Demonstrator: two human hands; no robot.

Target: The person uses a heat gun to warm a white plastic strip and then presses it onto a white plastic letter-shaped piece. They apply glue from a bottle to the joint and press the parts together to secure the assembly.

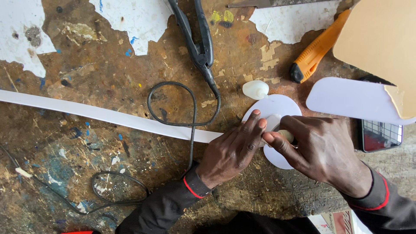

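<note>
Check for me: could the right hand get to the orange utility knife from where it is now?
Probably yes. The orange utility knife lies bare on the bench, up beyond the right hand, with only a flat white panel beside the path. But that hand is gripping a small tool on the white disc.

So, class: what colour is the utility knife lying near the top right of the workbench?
Orange with a black tip; the utility knife shows clearly in the head view.
</note>
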